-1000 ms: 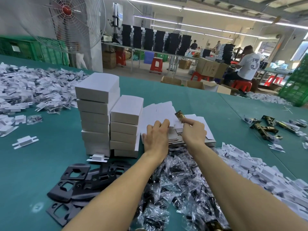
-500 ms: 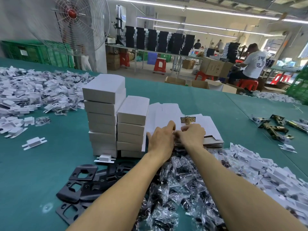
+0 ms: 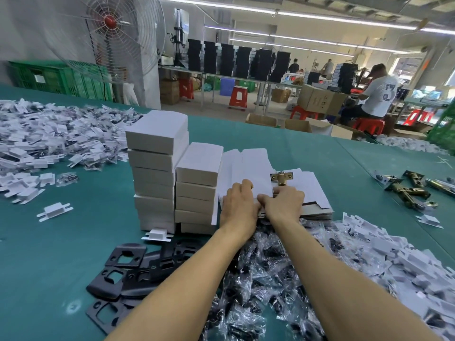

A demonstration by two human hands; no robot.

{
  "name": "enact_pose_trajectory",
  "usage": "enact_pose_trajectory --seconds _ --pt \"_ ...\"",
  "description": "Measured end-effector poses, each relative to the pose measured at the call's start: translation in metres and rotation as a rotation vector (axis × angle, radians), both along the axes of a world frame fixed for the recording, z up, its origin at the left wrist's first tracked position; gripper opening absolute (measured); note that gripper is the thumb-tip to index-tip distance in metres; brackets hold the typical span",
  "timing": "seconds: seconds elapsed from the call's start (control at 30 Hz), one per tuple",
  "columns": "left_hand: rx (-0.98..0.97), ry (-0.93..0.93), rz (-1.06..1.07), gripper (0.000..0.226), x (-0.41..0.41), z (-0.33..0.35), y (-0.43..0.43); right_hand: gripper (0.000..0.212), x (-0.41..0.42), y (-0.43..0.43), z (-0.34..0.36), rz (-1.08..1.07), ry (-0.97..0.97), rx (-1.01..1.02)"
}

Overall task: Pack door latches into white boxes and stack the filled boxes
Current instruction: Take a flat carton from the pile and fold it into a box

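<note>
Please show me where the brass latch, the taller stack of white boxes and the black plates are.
brass latch (image 3: pixel 282 175), head view, on its faceplate.
taller stack of white boxes (image 3: pixel 154 175), head view, on its front side.
black plates (image 3: pixel 140 253), head view, on the upper left plate's rim.

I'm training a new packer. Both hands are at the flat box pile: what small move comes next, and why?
Probably lift the top blank off the pile with the left hand, whose fingers curl on it, and open it. The right hand grips a brass latch, and every box in the stacks is closed.
</note>
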State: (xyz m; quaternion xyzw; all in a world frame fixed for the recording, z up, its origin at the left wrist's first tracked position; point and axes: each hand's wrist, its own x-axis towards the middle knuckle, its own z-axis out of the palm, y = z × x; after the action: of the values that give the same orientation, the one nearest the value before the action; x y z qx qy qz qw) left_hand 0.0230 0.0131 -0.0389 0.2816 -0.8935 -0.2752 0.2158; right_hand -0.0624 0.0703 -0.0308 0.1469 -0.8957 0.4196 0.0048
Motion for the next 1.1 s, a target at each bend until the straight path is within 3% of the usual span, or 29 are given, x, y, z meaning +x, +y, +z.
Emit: enact_pose_trajectory --seconds 0.3,0.5,0.73,0.83,1.1 --pt "0.32 0.032 0.129 0.059 0.004 -0.007 0.014 0.02 -0.01 -0.001 0.006 -0.056 -0.129 -0.03" --pt "0.459 0.146 0.202 0.051 -0.003 -0.007 0.017 0.021 -0.016 0.007 0.019 -0.049 -0.103 0.022" --pt "0.311 0.144 0.179 0.035 -0.019 -0.008 0.004 0.04 -0.025 0.037 0.025 -0.024 0.018 -0.076" --pt "0.243 0.094 0.113 0.035 -0.024 -0.007 0.002 0.03 -0.024 0.046 0.03 -0.041 0.001 -0.198" --pt "0.022 -0.102 -0.045 0.045 -0.022 -0.006 -0.007 0.01 -0.035 0.059 0.037 -0.247 -0.265 -0.641"
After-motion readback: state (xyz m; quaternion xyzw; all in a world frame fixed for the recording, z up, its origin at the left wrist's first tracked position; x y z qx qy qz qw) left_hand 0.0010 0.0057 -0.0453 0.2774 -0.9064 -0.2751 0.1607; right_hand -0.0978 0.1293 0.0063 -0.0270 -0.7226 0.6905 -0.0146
